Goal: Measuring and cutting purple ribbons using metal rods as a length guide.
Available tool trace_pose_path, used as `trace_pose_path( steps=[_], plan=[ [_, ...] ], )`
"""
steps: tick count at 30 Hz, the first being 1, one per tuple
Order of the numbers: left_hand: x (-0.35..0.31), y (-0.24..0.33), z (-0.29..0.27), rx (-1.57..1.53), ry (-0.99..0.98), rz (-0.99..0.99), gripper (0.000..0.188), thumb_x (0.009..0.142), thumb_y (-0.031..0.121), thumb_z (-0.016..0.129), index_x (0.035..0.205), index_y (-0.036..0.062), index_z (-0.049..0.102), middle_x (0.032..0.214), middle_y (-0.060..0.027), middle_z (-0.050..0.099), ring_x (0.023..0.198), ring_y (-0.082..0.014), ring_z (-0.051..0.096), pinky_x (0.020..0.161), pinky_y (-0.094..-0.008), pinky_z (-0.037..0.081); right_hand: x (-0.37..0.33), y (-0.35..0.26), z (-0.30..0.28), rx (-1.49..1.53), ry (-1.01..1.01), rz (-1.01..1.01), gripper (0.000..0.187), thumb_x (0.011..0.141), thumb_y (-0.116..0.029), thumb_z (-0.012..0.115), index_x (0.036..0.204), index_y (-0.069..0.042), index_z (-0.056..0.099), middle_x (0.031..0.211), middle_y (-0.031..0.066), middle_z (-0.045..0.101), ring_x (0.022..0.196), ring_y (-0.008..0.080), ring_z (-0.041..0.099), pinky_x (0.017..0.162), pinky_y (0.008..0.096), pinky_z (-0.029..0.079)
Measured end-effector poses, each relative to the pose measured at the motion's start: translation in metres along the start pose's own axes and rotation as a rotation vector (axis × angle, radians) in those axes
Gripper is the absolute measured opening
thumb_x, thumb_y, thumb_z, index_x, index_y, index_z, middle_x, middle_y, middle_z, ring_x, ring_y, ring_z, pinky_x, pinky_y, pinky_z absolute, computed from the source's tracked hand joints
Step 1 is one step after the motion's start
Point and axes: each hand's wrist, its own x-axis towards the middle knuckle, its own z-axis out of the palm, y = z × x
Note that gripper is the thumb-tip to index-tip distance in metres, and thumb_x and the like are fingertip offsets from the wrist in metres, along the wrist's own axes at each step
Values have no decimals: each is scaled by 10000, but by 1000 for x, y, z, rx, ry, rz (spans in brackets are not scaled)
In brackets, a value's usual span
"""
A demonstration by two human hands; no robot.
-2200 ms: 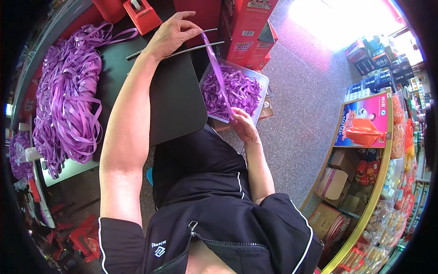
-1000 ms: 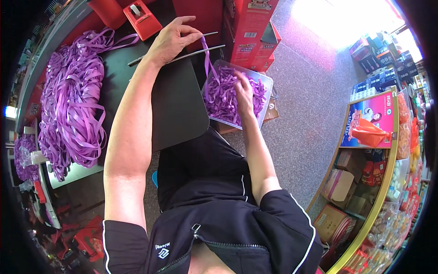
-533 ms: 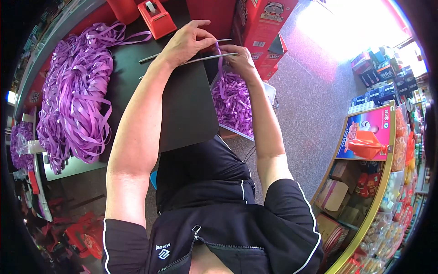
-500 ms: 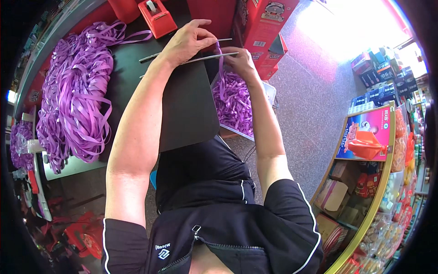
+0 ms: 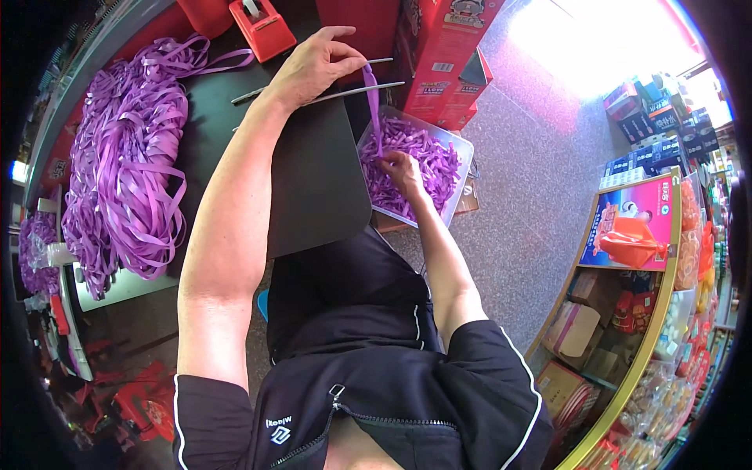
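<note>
Grey floor (image 5: pixel 517 188): speckled, and seen between the table and the goods at the right.
Display cabinet (image 5: pixel 663 301): set along the right side, edged in gold, its shelves filled with cartons (image 5: pixel 572 329).
Dark tabletop (image 5: pixel 313 188): placed left of centre, its rounded near corner turned toward the middle of the view.
Ribbon heap (image 5: pixel 129 172): piled in long purple loops on the left part of the tabletop.
Red boxes (image 5: pixel 423 86): stacked just beyond the right edge of the tabletop.
Plastic container (image 5: pixel 468 149): stood beside the tabletop, near the red boxes, and filled with short purple ribbon pieces (image 5: pixel 439 168).
Left hand (image 5: pixel 313 66): held over the far part of the tabletop; thumb and forefinger are brought together on the upper end of a purple strip (image 5: pixel 374 102), while the other fingers are left loosely extended.
Right hand (image 5: pixel 403 174): held over the container; its fingers are curled in, and the lower end of the strip is pinched at their tips.
Tape dispenser (image 5: pixel 262 33): red, and rested at the far side of the tabletop.
Metal rods (image 5: pixel 368 91): two slim ones, laid nearly parallel under the left hand, their right ends projected past the tabletop.
Strip: stretched downward between both hands, in front of the nearer rod; whether the farther rod is wrapped by it cannot be told.
</note>
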Motion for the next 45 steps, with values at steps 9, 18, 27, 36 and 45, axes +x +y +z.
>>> trace_pose_path(
  steps=[9, 18, 27, 36, 45],
  plan=[
    [-2, -8, -2, -12, -6, -8, 267, 887, 317, 635, 1011, 99, 724, 1382, -67, 476, 1200, -216, 512, 1003, -326, 384, -44, -16, 12, 379, -3, 7, 236, 784, -231, 750, 909, -32, 719, 908, 72, 656, 878, 158, 602, 767, 288, 463],
    [-4, -5, -1, 10, 9, -7, 253, 886, 310, 636, 1005, 105, 726, 1389, -70, 471, 1207, -210, 508, 1007, -326, 382, -33, -104, -58, 1687, 100, -119, 166, 901, -76, 602, 1055, -35, 648, 995, 46, 636, 818, 106, 575, 734, 253, 461],
    [-6, -6, -3, 4, 10, -30, 262, 888, 314, 631, 1008, 100, 724, 1396, -62, 465, 1188, -209, 524, 994, -324, 391, -13, -57, -41, 1258, 206, 258, 144, 850, -105, 680, 991, -77, 670, 721, -48, 572, 582, 45, 467, 529, 196, 374],
    [-6, -8, -2, 37, 21, -6, 268, 888, 318, 633, 1018, 102, 722, 1388, -62, 473, 1180, -216, 532, 986, -323, 398, -4, -12, 4, 12, 354, 404, 310, 703, -299, 661, 842, -29, 725, 761, 164, 690, 757, 263, 682, 748, 362, 519],
    [-3, -8, 1, 25, 13, -3, 273, 881, 330, 639, 1019, 110, 723, 1385, -62, 477, 1185, -225, 531, 986, -337, 404, -20, -12, 39, 52, 234, 150, 188, 768, -176, 736, 859, -36, 648, 770, 107, 674, 722, 213, 664, 693, 328, 514]
  ],
)
